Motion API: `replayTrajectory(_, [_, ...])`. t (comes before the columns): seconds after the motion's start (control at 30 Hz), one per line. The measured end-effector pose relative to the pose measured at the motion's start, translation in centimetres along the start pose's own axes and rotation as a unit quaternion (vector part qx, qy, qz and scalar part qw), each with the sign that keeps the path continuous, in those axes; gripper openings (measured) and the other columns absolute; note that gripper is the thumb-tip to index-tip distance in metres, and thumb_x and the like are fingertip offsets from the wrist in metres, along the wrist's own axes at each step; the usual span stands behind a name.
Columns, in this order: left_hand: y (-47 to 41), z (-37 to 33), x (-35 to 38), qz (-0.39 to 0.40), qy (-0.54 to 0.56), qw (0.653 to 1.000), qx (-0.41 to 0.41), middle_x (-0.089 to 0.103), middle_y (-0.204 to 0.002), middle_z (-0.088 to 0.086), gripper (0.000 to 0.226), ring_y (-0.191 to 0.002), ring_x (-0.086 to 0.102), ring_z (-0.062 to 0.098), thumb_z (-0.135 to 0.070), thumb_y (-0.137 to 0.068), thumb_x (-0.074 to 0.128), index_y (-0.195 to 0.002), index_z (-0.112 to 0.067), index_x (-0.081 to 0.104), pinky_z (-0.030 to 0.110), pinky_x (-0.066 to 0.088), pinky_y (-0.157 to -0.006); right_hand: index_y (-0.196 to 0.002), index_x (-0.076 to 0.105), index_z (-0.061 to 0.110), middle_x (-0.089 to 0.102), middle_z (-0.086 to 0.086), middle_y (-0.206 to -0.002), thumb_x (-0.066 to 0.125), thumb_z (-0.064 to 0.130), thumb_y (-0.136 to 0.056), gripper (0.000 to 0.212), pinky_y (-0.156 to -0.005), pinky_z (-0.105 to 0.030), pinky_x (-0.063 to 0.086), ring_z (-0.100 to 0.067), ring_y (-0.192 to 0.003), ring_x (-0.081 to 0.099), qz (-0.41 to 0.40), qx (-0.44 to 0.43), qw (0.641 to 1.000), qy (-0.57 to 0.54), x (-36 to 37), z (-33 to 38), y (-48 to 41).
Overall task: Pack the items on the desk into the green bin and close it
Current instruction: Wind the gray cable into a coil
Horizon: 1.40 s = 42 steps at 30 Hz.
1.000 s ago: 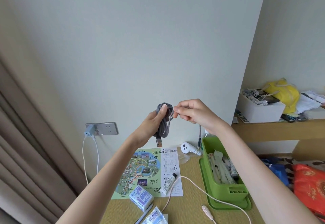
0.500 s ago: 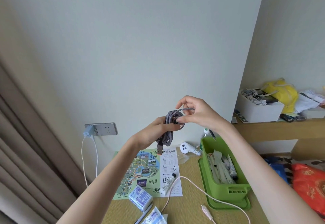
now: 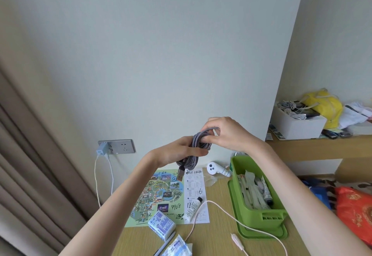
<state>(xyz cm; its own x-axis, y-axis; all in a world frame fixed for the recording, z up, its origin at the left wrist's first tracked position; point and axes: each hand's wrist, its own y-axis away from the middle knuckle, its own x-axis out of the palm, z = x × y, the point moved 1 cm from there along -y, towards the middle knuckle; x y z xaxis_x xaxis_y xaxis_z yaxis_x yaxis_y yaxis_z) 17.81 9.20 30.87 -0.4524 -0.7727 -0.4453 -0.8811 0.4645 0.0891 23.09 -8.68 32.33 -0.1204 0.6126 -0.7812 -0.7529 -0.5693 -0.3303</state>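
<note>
Grey braided cable coil: left hand clasps it, right hand pinches its loose end, probably binding it compact for the green plastic bin.

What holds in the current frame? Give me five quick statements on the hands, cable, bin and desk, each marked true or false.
1. The left hand and right hand both hold the coiled grey cable above the desk. True.
2. The green bin is empty. False: it already holds packets.
3. The USB plug hangs below the left hand. True.
4. The black-capped tube lies inside the green bin. False: it lies on the map on the desk.
5. The wall socket has nothing plugged in. False: a blue charger sits in it.
</note>
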Motion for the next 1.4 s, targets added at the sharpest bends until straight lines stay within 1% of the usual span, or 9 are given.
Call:
replayTrajectory(0.3, [-0.6, 0.5, 0.2, -0.132, -0.031, 0.991, 0.013, 0.048, -0.059, -0.003, 0.041, -0.045, 0.042, 0.016, -0.043, -0.086, 0.069, -0.094, -0.005, 0.057, 0.023, 0.038, -0.031, -0.079, 0.064, 0.023, 0.058, 0.005, -0.073, 0.067, 0.031, -0.083, 0.01, -0.069, -0.041, 0.041, -0.018, -0.07, 0.051, 0.012, 0.054, 0.998, -0.022, -0.7, -0.7, 0.1])
replayTrajectory(0.47, [-0.8, 1.2, 0.3, -0.13, -0.074, 0.988, 0.031, 0.05, -0.059, -0.003, 0.04, -0.042, 0.047, 0.019, -0.044, -0.09, 0.063, -0.093, -0.004, 0.056, 0.025, 0.041, -0.032, -0.077, 0.068, 0.023, 0.067, 0.0, -0.079, 0.07, 0.036, -0.076, 0.013, -0.084, -0.048, 0.046, -0.025, -0.084, 0.062, 0.022, 0.086, 0.991, -0.097, -0.5, -0.9, 0.2])
replayTrajectory(0.57, [-0.5, 1.5, -0.3, -0.132, -0.087, 0.987, 0.043, 0.051, -0.057, -0.002, 0.035, -0.036, 0.041, 0.017, -0.041, -0.091, 0.062, -0.094, -0.006, 0.057, 0.022, 0.038, -0.031, -0.085, 0.071, 0.022, 0.063, 0.002, -0.077, 0.081, 0.031, -0.075, 0.017, -0.081, -0.04, 0.046, -0.014, -0.078, 0.058, -0.017, 0.066, 0.991, -0.117, -0.8, -1.0, 0.4])
replayTrajectory(0.7, [0.0, 1.9, -0.9, -0.119, -0.101, 0.987, 0.035, 0.051, -0.062, 0.005, 0.032, -0.046, 0.045, 0.021, -0.037, -0.091, 0.065, -0.093, -0.007, 0.057, 0.029, 0.043, -0.035, -0.081, 0.073, 0.011, 0.071, -0.012, -0.084, 0.077, 0.023, -0.081, 0.013, -0.078, -0.039, 0.047, -0.028, -0.078, 0.059, 0.008, 0.039, 0.989, -0.141, -2.8, -1.0, 0.1])
replayTrajectory(0.8, [0.0, 1.2, -0.3, -0.058, -0.091, 0.993, 0.039, 0.051, -0.064, 0.003, 0.022, -0.054, 0.047, 0.02, -0.038, -0.09, 0.066, -0.092, -0.016, 0.059, 0.044, 0.046, -0.05, -0.08, 0.071, 0.007, 0.069, -0.007, -0.075, 0.067, 0.017, -0.091, 0.015, -0.062, -0.018, 0.04, -0.012, -0.066, 0.049, 0.017, 0.008, 0.98, -0.197, -3.1, -0.4, -0.3])
replayTrajectory(0.97, [0.1, -1.7, 0.6, -0.017, -0.025, 0.992, 0.121, 0.051, -0.056, -0.011, 0.003, -0.048, 0.045, 0.009, -0.031, -0.094, 0.062, -0.091, -0.029, 0.061, 0.02, 0.04, -0.042, -0.082, 0.07, 0.015, 0.047, -0.001, -0.062, 0.061, 0.024, -0.095, 0.018, -0.052, -0.024, 0.027, -0.017, -0.06, 0.039, -0.004, 0.06, 0.952, -0.301, -1.2, -0.9, -0.4])
replayTrajectory(1.13, [-0.5, -2.2, -1.0, -0.13, -0.046, 0.986, 0.094, 0.052, -0.056, -0.006, 0.039, -0.047, 0.044, 0.014, -0.039, -0.088, 0.067, -0.092, -0.001, 0.057, 0.025, 0.041, -0.04, -0.075, 0.062, 0.016, 0.043, 0.01, -0.051, 0.05, 0.013, -0.098, 0.026, -0.042, -0.018, 0.018, -0.01, -0.048, 0.022, 0.028, 0.105, 0.943, -0.316, 1.1, -1.7, 0.7])
replayTrajectory(1.3, [-1.4, -0.6, -1.0, -0.247, -0.066, 0.964, 0.078, 0.054, -0.052, -0.013, 0.039, -0.041, 0.042, -0.001, -0.043, -0.08, 0.075, -0.079, -0.015, 0.048, 0.013, 0.034, -0.041, -0.093, 0.069, 0.007, 0.049, 0.001, -0.055, 0.046, 0.024, -0.102, 0.029, -0.043, -0.016, 0.027, -0.006, -0.041, 0.03, 0.049, 0.086, 0.964, -0.248, 2.4, -0.9, 1.1])
replayTrajectory(1.4, [-1.7, 0.4, -1.4, -0.338, -0.083, 0.936, 0.057, 0.05, -0.057, -0.007, 0.049, -0.039, 0.039, 0.002, -0.042, -0.077, 0.079, -0.085, -0.015, 0.04, 0.012, 0.031, -0.041, -0.092, 0.071, 0.011, 0.053, 0.002, -0.055, 0.047, 0.018, -0.101, 0.027, -0.054, -0.029, 0.03, -0.017, -0.05, 0.034, 0.095, 0.077, 0.975, -0.187, 2.8, -0.4, 1.4])
